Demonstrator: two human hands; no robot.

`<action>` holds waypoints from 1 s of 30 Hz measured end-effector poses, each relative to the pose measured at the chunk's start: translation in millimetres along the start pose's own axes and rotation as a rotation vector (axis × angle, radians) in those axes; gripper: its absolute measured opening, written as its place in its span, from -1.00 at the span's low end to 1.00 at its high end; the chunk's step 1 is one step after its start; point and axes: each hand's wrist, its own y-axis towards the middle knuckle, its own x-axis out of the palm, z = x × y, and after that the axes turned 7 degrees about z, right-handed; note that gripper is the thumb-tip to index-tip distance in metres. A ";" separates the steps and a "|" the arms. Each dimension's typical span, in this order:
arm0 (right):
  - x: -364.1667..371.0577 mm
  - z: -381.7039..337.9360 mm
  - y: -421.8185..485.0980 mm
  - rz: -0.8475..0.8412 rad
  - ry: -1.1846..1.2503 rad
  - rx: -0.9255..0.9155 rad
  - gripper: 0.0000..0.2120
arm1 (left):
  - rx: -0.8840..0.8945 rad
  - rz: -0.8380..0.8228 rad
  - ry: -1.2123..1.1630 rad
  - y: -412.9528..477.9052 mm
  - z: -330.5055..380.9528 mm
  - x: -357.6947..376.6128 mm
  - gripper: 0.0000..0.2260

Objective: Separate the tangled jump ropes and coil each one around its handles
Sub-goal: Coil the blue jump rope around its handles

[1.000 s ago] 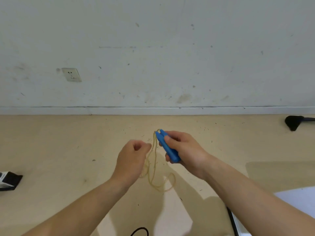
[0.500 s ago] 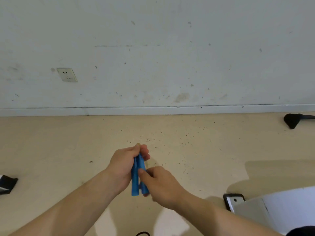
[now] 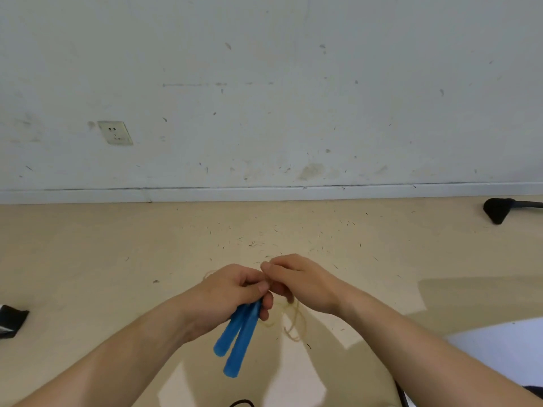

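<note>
Head view looks down on the left hand (image 3: 232, 292), which serves as the mark for everything else. Its fingers and thumb are curled tight round the upper ends of two blue handles (image 3: 244, 337). The handles lie side by side, touching along their length. Their long axis slants from the fist down and to the left, toward the person. The free ends point that way, below the left hand, one reaching a little lower than the other. The top ends are hidden inside the fist, behind the thumb. Both handles are held up off the floor (image 3: 88, 254).

The right hand (image 3: 299, 282) sits just to the right of the left hand, and its fingertips touch the left hand near the thumb. Its fingers are curled inward and pinch a thin tan rope (image 3: 293, 318). The rope comes out beneath the right palm and hangs in loose loops below and to the right of the left hand, near the handles but apart from them. A short curve of the same rope shows at the upper left edge of the left hand. Whether any rope is wound on the handles inside the fist cannot be told.

Well above and to the left of the left hand, a socket (image 3: 115, 133) sits on the wall (image 3: 293, 83).
</note>
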 end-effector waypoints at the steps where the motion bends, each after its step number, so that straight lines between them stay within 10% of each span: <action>1: -3.6 -1.2 1.4 0.006 -0.043 0.008 -0.59 | -0.010 -0.007 0.007 -0.2 -2.2 -0.5 -0.77; 10: -27.3 -2.6 -0.6 -0.010 -0.033 -0.089 -0.96 | -0.132 -0.018 -0.140 -0.8 -6.2 -2.7 -0.75; 30: -35.0 7.3 0.0 0.057 0.178 -0.009 -0.86 | -0.007 -0.096 -0.303 -4.9 -1.1 -7.9 -0.71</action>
